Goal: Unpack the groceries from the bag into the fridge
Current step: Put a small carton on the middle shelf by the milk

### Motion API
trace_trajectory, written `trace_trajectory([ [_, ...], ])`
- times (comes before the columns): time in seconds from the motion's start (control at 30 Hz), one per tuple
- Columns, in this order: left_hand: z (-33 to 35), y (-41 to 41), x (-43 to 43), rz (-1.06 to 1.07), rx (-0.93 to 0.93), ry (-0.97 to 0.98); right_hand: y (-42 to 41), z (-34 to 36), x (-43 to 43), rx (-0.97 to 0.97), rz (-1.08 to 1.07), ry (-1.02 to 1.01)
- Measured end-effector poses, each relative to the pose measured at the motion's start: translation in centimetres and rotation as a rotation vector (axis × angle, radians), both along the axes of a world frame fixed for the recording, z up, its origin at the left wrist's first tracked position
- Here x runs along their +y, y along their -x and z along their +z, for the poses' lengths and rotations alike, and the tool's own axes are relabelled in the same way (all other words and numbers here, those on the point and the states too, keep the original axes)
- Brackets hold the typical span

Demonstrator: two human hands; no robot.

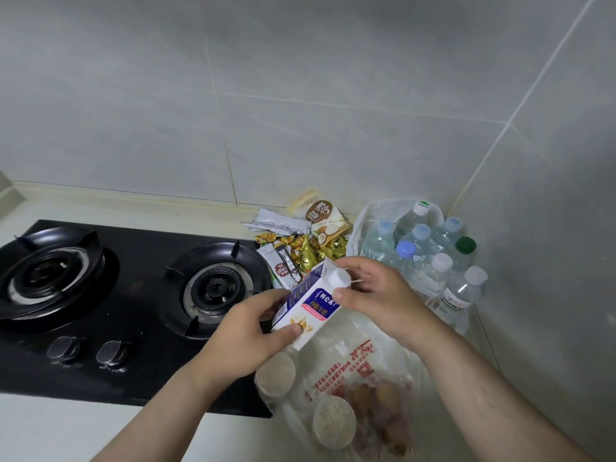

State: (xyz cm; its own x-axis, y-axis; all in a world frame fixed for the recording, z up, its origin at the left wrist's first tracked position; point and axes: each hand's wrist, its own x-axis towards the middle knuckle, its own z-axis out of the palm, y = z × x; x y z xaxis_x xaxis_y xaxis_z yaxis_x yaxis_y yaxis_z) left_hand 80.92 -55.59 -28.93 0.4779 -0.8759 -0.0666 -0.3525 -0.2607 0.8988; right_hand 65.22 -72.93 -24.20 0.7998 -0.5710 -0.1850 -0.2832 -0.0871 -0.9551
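White translucent plastic grocery bag with red print (383, 338) slumps on the pale surface (50, 435) just right of the black glass two-burner gas hob (133, 328), at its near right corner. Two round beige-lidded tubs (276, 375) show through it. Above the bag, over the hob's right edge, a white-and-purple milk carton (310, 305) is held tilted. The left hand (243, 341) has its grip closed round the carton's lower end, and the right hand (376, 291) grips the top by the white screw cap (341, 278). Beyond the hob's far right corner lie gold and silver snack packets (300, 241). Farther right of the hob, clear water bottles (426, 251) stand against the grey tiled wall (300, 111).
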Motion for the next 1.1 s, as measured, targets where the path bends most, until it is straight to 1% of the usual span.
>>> trace_trajectory([
  [0.3,0.4,-1.2,3.0,0.011,0.109,0.054,-2.0,0.0,2.6,-0.01,0.016,-0.043],
  [0.47,0.6,-1.5,5.1,0.0,0.167,0.05,-3.2,-0.3,4.8,-0.019,0.06,-0.079],
  [0.7,0.7,-1.9,9.1,0.096,0.213,0.053,-5.1,-0.3,8.6,-0.06,0.131,-0.089],
  [0.9,2.2,-1.8,14.0,0.258,0.191,0.045,-7.8,0.2,12.3,-0.111,0.268,-0.098],
  [1.1,3.5,-0.6,20.7,0.525,0.125,0.054,-12.1,0.9,17.6,-0.18,0.536,-0.092],
])
